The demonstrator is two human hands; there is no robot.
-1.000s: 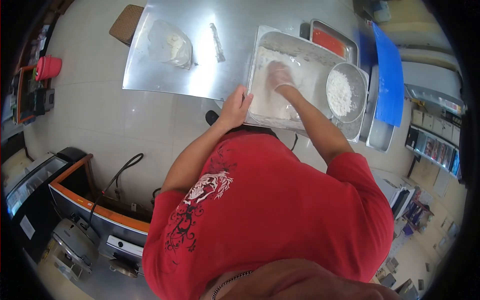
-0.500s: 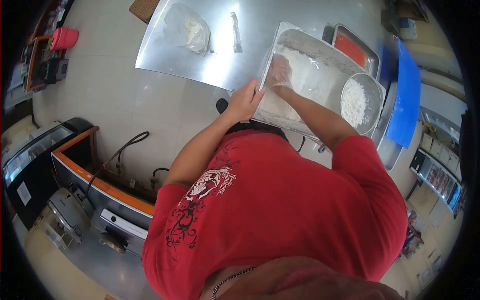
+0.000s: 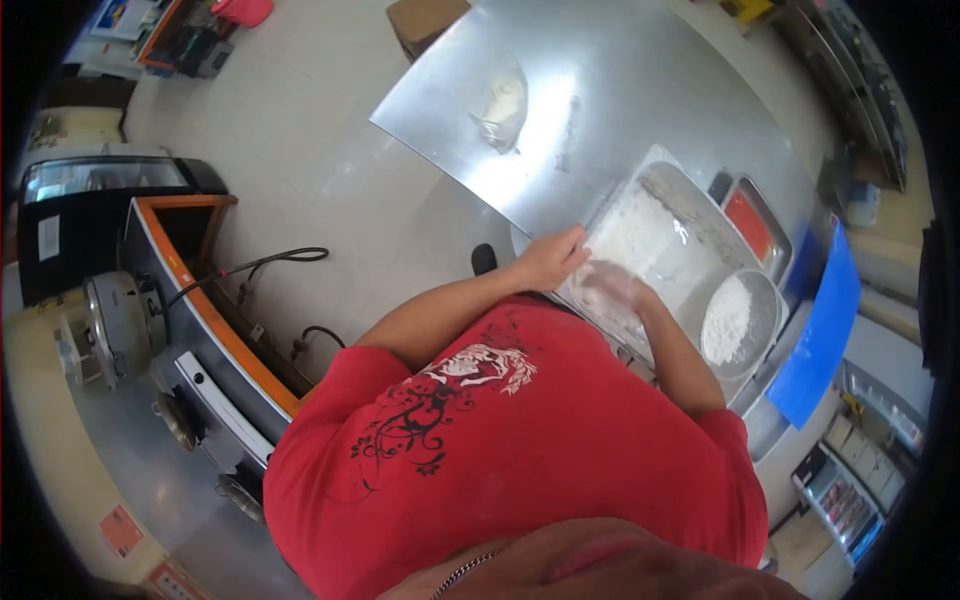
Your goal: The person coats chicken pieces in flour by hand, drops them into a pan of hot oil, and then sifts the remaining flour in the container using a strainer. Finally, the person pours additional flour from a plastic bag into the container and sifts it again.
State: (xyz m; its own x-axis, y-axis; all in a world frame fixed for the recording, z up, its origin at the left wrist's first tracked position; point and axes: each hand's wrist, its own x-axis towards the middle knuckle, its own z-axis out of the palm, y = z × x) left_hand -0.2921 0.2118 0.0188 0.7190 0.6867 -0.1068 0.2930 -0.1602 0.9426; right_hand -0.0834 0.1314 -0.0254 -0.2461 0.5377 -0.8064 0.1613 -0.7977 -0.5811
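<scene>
A deep metal tray (image 3: 690,183) with white powder (image 3: 640,235) spread over its bottom stands at the table's near edge. My left hand (image 3: 554,259) is closed on the tray's left rim. Down inside the tray, at its near left corner, my right hand (image 3: 612,290) touches the powder; it looks covered by a clear glove and is blurred, so its fingers cannot be made out. At the tray's right end rests a round sieve (image 3: 768,312) holding a heap of white flakes or powder (image 3: 728,322).
On the metal table (image 3: 640,70) lies a clear bag of pale powder (image 3: 502,108). Behind the tray is a small pan with red contents (image 3: 748,225). A blue sheet (image 3: 820,330) hangs at the right. An orange-edged counter (image 3: 200,300) stands at the left.
The whole view has turned and shifted, so the table and tray appear lower and further right. My right hand has moved toward the near side of the tray. My left hand stays on the rim.
</scene>
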